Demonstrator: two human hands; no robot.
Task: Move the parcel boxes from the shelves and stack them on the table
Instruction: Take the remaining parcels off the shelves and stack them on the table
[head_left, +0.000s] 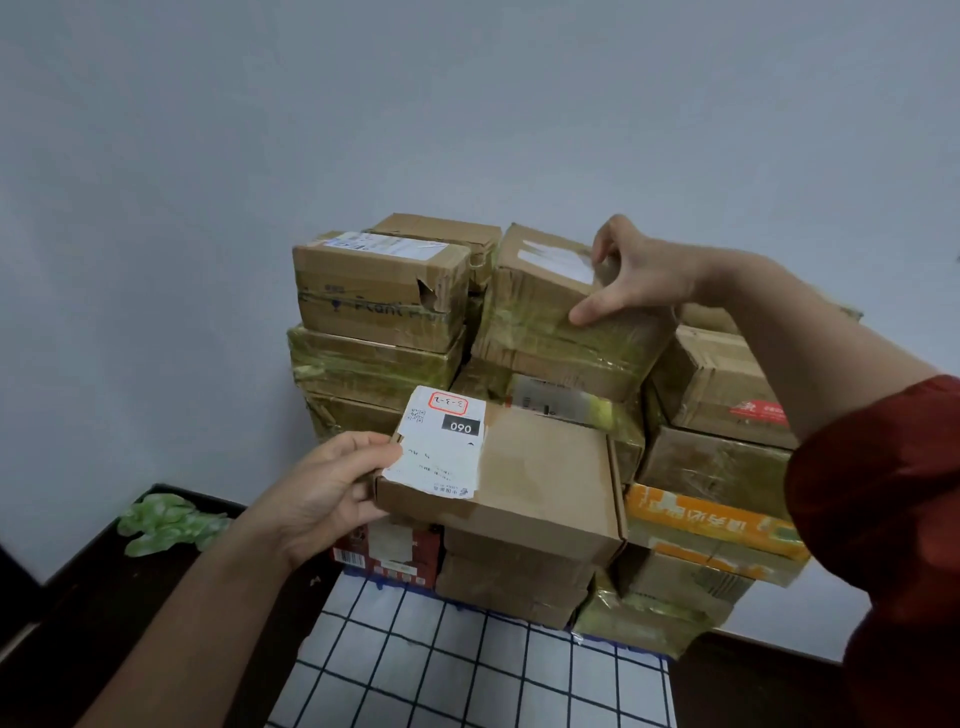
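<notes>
- Here the left hand (322, 493), at lower centre-left of the frame, grips the near-left corner of a flat brown box (524, 478) carrying a white shipping label (441, 447), thumb on top over the label edge.
- The right hand (634, 280), at centre-right, pinches the right end of a tape-wrapped box (550, 322), which sits tilted on top of the pile.
- The flat box rests on lower boxes at the front of the stack of parcel boxes (384, 317).
- The stack stands on a checked cloth (467, 670) over the dark surface (130, 597), against a pale wall (467, 104).
- A green object (166, 525) lies at lower left.
</notes>
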